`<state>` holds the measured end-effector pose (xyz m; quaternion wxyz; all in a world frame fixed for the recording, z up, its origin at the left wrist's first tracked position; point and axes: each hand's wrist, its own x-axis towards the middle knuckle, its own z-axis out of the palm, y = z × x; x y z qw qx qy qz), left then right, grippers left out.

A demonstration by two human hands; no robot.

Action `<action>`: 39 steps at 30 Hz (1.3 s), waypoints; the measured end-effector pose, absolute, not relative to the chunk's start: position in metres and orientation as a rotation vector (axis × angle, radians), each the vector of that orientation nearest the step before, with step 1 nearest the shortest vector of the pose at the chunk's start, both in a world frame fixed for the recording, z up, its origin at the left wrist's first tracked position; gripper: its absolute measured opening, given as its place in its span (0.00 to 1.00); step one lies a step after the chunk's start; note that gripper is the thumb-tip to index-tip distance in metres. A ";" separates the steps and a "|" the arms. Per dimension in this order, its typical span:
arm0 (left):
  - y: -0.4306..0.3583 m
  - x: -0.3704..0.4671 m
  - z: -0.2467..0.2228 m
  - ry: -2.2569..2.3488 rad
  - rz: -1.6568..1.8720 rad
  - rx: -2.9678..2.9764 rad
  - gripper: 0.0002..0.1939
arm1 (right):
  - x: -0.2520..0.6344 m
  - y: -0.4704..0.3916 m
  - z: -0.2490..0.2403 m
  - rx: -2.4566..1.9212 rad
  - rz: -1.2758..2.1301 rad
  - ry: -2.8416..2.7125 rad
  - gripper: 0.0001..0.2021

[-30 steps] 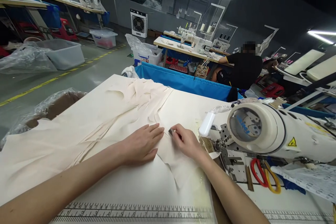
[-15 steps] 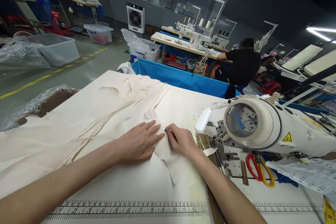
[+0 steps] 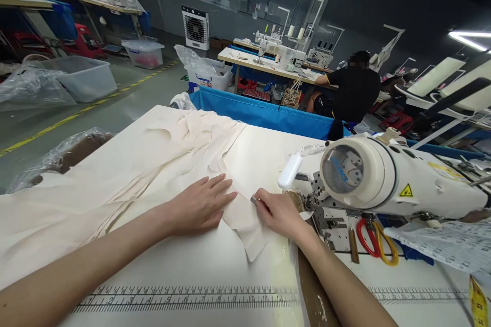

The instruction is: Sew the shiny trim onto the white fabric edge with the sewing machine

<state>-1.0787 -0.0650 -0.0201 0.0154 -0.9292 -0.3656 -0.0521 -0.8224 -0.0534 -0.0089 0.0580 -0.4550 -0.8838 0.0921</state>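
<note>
The right hand, pinching a small grey piece, has shifted nearer the white, round-ended sewing machine, baring more cloth between the hands. Left of the machine, the left hand lies flat, fingers spread, on the thin cream cloth.

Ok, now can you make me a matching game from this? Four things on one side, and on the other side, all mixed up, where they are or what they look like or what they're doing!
Things:
1. left hand
2. right hand
3. scissors
4. tape measure

Clues:
A. red and yellow
B. pinching a small grey piece
C. in the bottom right corner of the picture
D. palm down on the pale cloth

Right pairs: 1-D, 2-B, 3-A, 4-C
</note>
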 end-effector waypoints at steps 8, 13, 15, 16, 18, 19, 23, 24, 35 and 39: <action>-0.070 -1.062 -0.006 -1.036 -0.018 -2.992 0.25 | -0.823 -0.055 -0.017 -1.407 0.296 -2.627 0.09; -0.077 -1.053 -0.009 -1.026 -0.057 -2.917 0.24 | -0.828 -0.053 -0.016 -1.411 0.300 -2.599 0.10; -0.079 -1.052 -0.012 -1.028 -0.058 -2.896 0.25 | -0.830 -0.053 -0.015 -1.407 0.295 -2.602 0.09; -0.079 -1.052 -0.013 -1.028 -0.049 -2.887 0.25 | -0.831 -0.053 -0.015 -1.404 0.291 -2.605 0.09; -0.079 -1.052 -0.014 -1.030 -0.029 -2.872 0.25 | -0.833 -0.054 -0.014 -1.403 0.282 -2.611 0.09; -0.079 -1.052 -0.014 -1.030 -0.025 -2.868 0.25 | -0.833 -0.054 -0.014 -1.404 0.276 -2.613 0.09; -0.079 -1.052 -0.012 -1.039 -0.047 -2.872 0.25 | -0.835 -0.054 -0.015 -1.401 0.249 -2.629 0.10; -0.079 -1.051 -0.012 -1.040 -0.041 -2.873 0.25 | -0.836 -0.054 -0.015 -1.397 0.241 -2.637 0.10; -0.079 -1.052 -0.015 -1.076 -0.041 -2.885 0.25 | -0.803 -0.067 -0.002 -1.360 0.161 -2.748 0.08; -0.081 -1.042 -0.006 -1.113 -0.002 -2.909 0.23 | -0.805 -0.067 -0.006 -1.332 0.139 -2.734 0.07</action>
